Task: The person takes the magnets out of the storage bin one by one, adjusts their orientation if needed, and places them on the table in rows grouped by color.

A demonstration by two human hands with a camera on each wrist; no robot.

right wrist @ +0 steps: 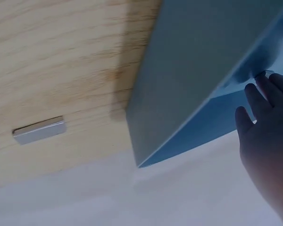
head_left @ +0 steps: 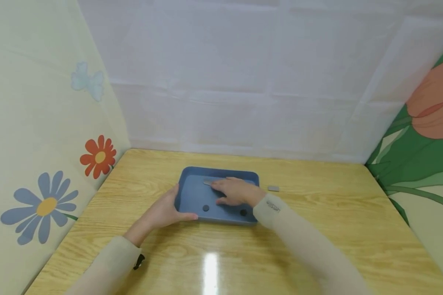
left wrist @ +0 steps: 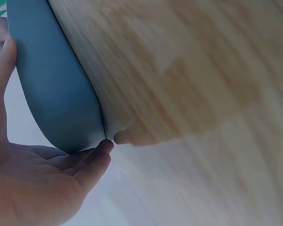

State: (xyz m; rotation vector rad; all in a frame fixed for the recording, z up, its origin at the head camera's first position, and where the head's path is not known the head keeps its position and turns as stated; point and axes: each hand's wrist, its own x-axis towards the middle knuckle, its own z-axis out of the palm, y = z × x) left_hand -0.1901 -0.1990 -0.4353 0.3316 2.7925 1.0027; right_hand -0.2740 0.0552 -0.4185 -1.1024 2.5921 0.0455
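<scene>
A shallow blue tray stands on the wooden table. My left hand holds its near left corner, thumb along the front wall and fingers round the left side; the left wrist view shows fingertips at the tray's lower edge. Over the tray, my right hand reaches in with fingers extended. Its fingertips touch a small flat grey piece on the tray floor, partly hidden by them; the thumb stays apart from it. Two dark round discs lie near the tray's front.
To the right of the tray, a small grey rectangular block lies on the table. A white sheet hangs behind the table, and flower-printed panels flank it on both sides.
</scene>
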